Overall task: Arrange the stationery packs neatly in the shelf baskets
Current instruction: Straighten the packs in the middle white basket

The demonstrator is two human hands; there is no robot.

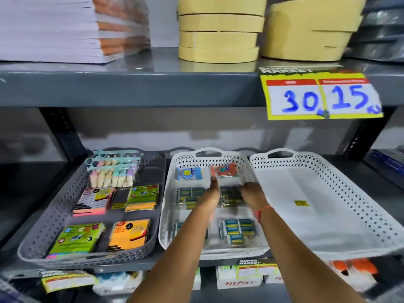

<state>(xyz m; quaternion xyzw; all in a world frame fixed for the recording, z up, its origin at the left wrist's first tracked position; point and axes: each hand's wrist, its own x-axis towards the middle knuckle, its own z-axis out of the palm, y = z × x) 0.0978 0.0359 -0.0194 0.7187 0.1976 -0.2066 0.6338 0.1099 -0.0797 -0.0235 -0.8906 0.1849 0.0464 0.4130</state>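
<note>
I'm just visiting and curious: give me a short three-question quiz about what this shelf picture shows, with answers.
1. True or false: the white basket on the right holds several stationery packs.
2. Which basket are both hands reaching into? A) grey basket B) middle white basket C) the right one
3. Fill in: the pastel chalk packs lie at the ____ of the grey basket.

Key
1. False; only a small yellow sticker shows in it.
2. B; the left hand and right hand are both over its packs.
3. Back.
</note>
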